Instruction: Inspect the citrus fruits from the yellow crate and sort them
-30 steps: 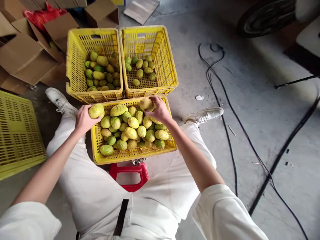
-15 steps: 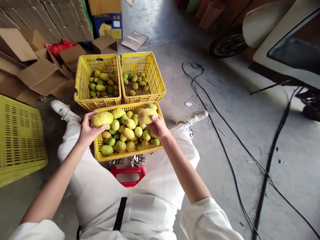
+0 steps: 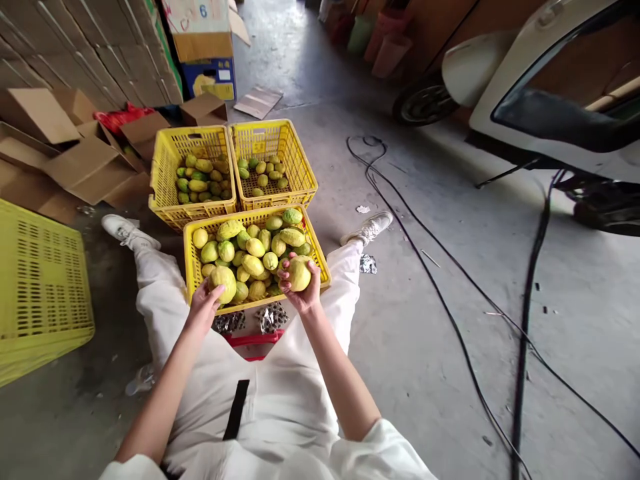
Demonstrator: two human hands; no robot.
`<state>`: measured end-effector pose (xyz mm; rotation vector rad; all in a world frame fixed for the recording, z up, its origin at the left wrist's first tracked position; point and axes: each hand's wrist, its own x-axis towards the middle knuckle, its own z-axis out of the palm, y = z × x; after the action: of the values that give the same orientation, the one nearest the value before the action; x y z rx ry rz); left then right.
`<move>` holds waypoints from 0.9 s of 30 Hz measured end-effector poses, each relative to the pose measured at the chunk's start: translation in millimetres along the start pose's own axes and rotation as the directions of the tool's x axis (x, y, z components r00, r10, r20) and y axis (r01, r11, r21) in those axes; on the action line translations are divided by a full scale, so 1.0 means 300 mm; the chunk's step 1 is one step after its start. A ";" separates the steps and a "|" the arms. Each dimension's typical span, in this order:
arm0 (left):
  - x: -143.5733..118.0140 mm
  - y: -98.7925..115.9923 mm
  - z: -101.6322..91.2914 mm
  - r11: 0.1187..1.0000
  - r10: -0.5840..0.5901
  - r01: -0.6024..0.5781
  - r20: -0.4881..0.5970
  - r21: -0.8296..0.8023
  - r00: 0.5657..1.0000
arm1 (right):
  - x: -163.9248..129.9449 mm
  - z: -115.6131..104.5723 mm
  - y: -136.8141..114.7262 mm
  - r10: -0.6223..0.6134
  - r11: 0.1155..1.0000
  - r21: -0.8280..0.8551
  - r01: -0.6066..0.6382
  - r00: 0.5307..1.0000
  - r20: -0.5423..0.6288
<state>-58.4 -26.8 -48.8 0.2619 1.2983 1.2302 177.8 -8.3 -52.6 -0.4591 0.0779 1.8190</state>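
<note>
My left hand (image 3: 202, 308) is closed around a pale yellow oval fruit (image 3: 223, 283), above the near left part of the front yellow crate (image 3: 189, 263). My right hand (image 3: 307, 293) grips another yellow fruit (image 3: 299, 274) from below and the sides, over the crate's near right corner. Many yellow and green oval fruits (image 3: 253, 266) fill this crate, some smooth and some bumpy. Their exact kind is unclear. Behind it stand two more yellow crates: the left one (image 3: 160, 153) partly filled with similar fruits, the right one (image 3: 303, 157) holding fewer, smaller-looking fruits.
A red plastic handle or stool edge (image 3: 255, 339) shows between my legs. A large yellow-green crate (image 3: 45, 280) stands at left. Opened cardboard boxes (image 3: 90, 167) lie behind it. Black cables (image 3: 453, 313) cross the floor at right, near a white scooter (image 3: 525, 100).
Both hands have drawn back toward my body and closer together, each still holding a fruit. The fruits are turned more end-on. The view has shifted, uncovering fruits at the crate's far side.
</note>
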 end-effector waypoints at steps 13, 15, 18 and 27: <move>-0.062 -0.085 -0.033 0.866 -0.379 0.328 -0.066 -0.376 0.923 | -0.082 -0.074 0.124 0.028 0.995 0.101 -0.020 0.996 -0.080; -0.060 -0.078 -0.029 0.846 -0.358 0.315 -0.019 -0.430 0.934 | -0.086 -0.077 0.118 0.035 0.988 0.150 -0.025 0.997 -0.065; -0.052 -0.078 -0.031 0.838 -0.303 0.261 -0.011 -0.478 0.953 | -0.092 -0.081 0.116 0.088 0.987 0.140 -0.080 0.994 -0.057; -0.037 -0.106 -0.076 0.907 -0.184 0.155 -0.036 -0.392 0.982 | -0.109 -0.024 0.139 -0.016 0.999 -0.029 0.014 0.998 -0.064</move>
<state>-57.7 -58.8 -73.8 -0.1805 1.0828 1.3251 148.1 -52.7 -55.5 -0.5369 0.0928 1.7924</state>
